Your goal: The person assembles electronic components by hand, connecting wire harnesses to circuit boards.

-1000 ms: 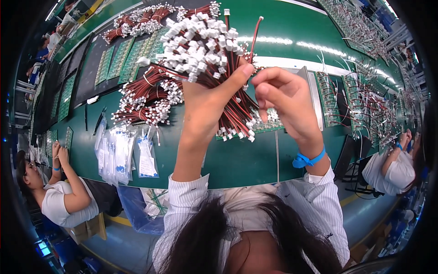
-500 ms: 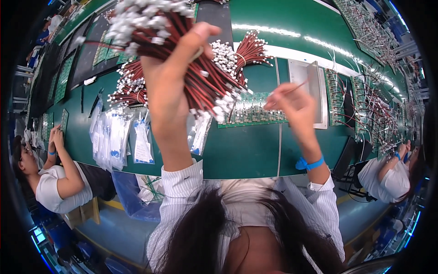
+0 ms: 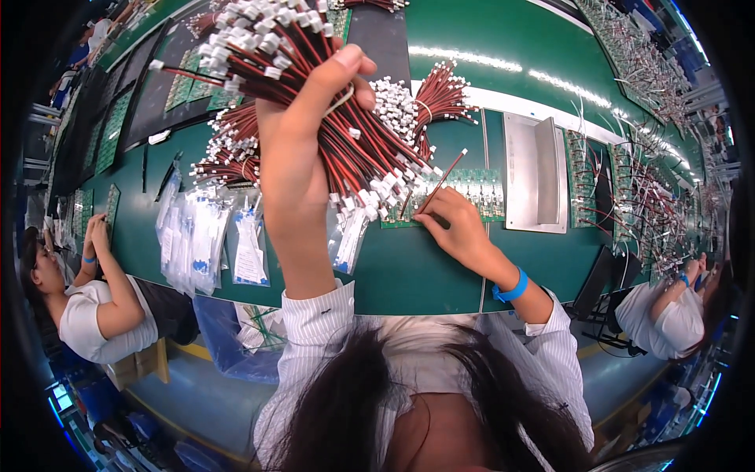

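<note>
A single red lead wire (image 3: 442,179) with a small white plug at its tip is pinched at its lower end between the fingers (image 3: 431,223) of the right hand (image 3: 460,228), directly over a green circuit board strip (image 3: 472,189) lying on the green tabletop (image 3: 409,267). The wire is judged light, thin and springy — best held close to the working end, where it flexes least; the plug looks small enough to slip if gripped loosely. Above and to the left of those fingers, a thick bundle of red wires (image 3: 314,102) with white connectors is clasped in the raised left hand (image 3: 295,157), thumb wrapped over the strands; the bundle is judged soft and apt to splay, so it is taken round its middle. Beyond the fingertips lie further tied bunches (image 3: 436,98), to their right a metal tray (image 3: 535,173), to their left clear plastic bags (image 3: 197,236). Seated co-workers — one at each side (image 3: 94,307) (image 3: 668,307) — are seen.
</note>
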Motion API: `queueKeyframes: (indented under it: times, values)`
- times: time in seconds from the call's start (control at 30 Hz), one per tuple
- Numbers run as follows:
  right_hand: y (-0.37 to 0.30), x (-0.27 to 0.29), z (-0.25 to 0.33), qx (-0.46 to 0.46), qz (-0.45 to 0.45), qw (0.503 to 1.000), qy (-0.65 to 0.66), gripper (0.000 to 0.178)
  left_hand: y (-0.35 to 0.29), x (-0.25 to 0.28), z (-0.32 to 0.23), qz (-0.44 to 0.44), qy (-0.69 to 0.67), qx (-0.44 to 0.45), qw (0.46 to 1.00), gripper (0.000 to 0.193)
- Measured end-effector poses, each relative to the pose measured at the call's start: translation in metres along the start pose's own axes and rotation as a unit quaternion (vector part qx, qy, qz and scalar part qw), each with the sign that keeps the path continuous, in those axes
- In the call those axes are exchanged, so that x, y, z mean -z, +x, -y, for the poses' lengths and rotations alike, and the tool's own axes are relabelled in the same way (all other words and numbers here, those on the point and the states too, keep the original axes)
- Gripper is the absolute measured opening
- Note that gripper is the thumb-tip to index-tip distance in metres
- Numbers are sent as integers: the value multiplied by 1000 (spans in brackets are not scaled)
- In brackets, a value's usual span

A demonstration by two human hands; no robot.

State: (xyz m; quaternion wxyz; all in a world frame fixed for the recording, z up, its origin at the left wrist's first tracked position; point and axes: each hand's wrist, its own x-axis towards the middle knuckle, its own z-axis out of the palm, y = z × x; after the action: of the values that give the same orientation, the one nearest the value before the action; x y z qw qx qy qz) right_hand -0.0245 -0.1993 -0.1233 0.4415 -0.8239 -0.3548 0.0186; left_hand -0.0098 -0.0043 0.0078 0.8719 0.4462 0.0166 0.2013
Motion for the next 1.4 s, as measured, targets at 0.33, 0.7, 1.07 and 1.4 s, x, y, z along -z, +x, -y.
queueKeyframes:
  times: [0.33, 0.7, 1.07, 1.4]
  values:
    - [-3, -10, 0, 71, -24, 997, -14, 9, -3, -5, 1, 30, -6, 32, 999, 23]
    - [-8, 1, 8, 52, -37, 996, -65, 9, -5, -9, 7, 51, -34, 67, 996, 20]
    - [-144, -89, 29, 107, 289, 946, 101, 36, 1, 2, 4, 28, -23, 39, 999, 15]
    - [-141, -104, 8, 156, 278, 924, 210, 29, -2, -1, 3, 20, -42, 67, 997, 18]
